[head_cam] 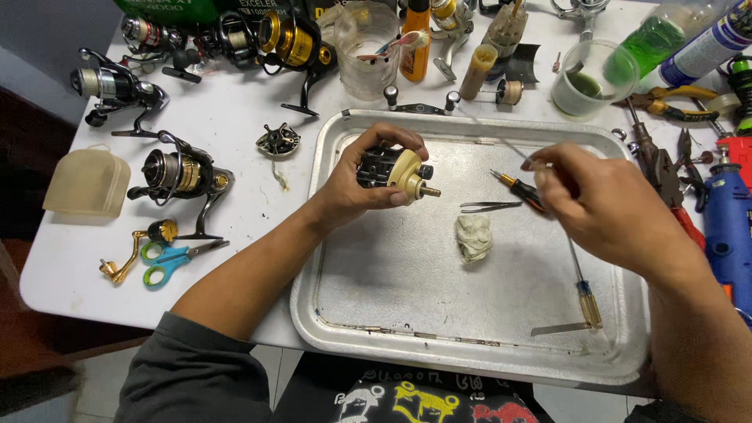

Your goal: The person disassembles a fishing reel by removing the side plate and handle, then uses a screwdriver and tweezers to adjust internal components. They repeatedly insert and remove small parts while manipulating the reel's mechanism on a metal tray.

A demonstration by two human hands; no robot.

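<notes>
From the head camera, looking straight down: the left hand [356, 184] is wrapped around a small fishing reel body [394, 172], black at the back and cream-gold at the front, with a short brass shaft poking out to the right, and it holds that reel just above the upper left part of the metal tray [392, 313]. The right hand [603, 204] is closed in a pinch around a thin tool, seemingly a slim rod or pick [501, 141] that runs up and left from the fingers; its tip is too fine to make out. Just under that hand lies a small orange-handled screwdriver [521, 189], and beside it a pair of tweezers [489, 207], both on the tray floor. A crumpled off-white rag [474, 237] sits near the tray's middle, and a longer screwdriver with a blue and amber handle [586, 294] lies toward the lower right. Round the tray the counter [235, 133] is crowded: several spinning reels [184, 176] to the left, blue-handled scissors [168, 261], a clear cup of green liquid [591, 78] up top, pliers [666, 106] on the right. By my reading this is mid-service on the reel, body in one hand, fine tool in the other, the two well apart. Bringing that thin tip to the shaft end would call for a steady left grip and a slow, well-aimed approach.
</notes>
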